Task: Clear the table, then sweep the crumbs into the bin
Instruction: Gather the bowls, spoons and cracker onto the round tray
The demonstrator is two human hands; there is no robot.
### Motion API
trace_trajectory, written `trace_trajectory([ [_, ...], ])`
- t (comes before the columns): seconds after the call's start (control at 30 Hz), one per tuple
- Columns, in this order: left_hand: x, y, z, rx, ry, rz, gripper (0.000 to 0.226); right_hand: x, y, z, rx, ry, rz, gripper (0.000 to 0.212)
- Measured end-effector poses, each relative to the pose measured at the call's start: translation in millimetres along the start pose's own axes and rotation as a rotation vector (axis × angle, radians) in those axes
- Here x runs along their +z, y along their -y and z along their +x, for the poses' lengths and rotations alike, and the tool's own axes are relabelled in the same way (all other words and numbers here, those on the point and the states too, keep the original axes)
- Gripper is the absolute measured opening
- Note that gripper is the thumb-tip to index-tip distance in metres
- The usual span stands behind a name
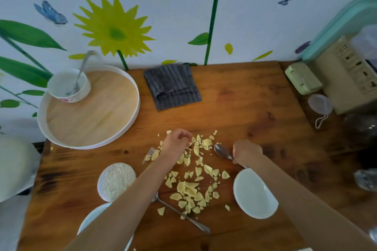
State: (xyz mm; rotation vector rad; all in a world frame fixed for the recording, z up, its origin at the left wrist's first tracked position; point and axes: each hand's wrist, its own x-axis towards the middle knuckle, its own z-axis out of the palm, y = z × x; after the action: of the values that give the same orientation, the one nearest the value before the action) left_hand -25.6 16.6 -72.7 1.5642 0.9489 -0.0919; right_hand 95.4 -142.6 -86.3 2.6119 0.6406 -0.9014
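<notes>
- Wooden table [244,108] seen from above, pushed against a pale wall painted with yellow-green flowers [114,28] and blue butterflies.
- Pale yellow crumbs [191,187], flat broken flakes, lie scattered over the middle of the table, from between the two hands down toward the near edge.
- The left hand [176,141] reaches in over the far part of the crumbs, its fingers curled inward with the tips close together. Whether they pinch a flake cannot be told.
- The right hand [245,154] is closed in a fist around the handle of a metal spoon [222,152]. The spoon's bowl points left, at the right edge of the crumbs.
- A white oval dish [254,193] sits just near-side of the right hand, partly under that forearm.
- A small white bowl of pale grains [116,181] stands left of the crumbs, beside the left forearm.
- A white plate [91,220] shows at the near edge, mostly hidden by the left forearm.
- A second metal utensil [183,215] lies slantwise on the table among the nearest crumbs, its upper end hidden under the left forearm.
- A round tray [89,108] with a white rim and wooden floor sits at the far left, overhanging the table's edge.
- On the tray's far left side stands a white cup [68,85] with a spoon leaning in it.
- A folded dark grey cloth [172,86] lies against the wall at the far middle.
- To the right of the table are a pale green block, a beige power strip [350,71] and a small clear pouch with a string.
</notes>
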Motion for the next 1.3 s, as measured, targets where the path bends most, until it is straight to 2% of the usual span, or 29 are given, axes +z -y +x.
trace_trajectory([
  [0.23, 22, -9, -11, 0.025, 0.077, 0.031, 0.029, -1, -10, -5, -0.102, -0.111, 0.036, 0.023],
  [0.43, 56, -10, -21, -0.019, 0.227, 0.113, 0.024, -30, -46, -30, -0.085, -0.365, 0.391, 0.011],
  [0.5, 74, -9, -25, -0.062, 0.294, 0.158, 0.023, -39, -73, -45, -0.106, -0.301, 0.471, 0.013],
  [0.63, 104, -6, -41, -0.211, 0.480, 0.261, 0.008, -38, -113, -72, -0.240, 0.070, 0.521, 0.014],
  [0.73, 116, -5, -47, -0.258, 0.564, 0.289, 0.038, -28, -119, -77, -0.242, 0.200, 0.572, 0.011],
  [0.83, 119, -2, -47, -0.256, 0.542, 0.282, 0.043, -17, -110, -73, -0.242, 0.292, 0.476, 0.012],
  [0.93, 119, -1, -47, -0.270, 0.529, 0.245, 0.042, -5, -96, -69, -0.235, 0.293, 0.401, 0.013],
  [1.3, 120, 6, -47, -0.253, 0.503, 0.192, 0.041, 18, -86, -62, -0.137, -0.003, 0.156, 0.018],
])
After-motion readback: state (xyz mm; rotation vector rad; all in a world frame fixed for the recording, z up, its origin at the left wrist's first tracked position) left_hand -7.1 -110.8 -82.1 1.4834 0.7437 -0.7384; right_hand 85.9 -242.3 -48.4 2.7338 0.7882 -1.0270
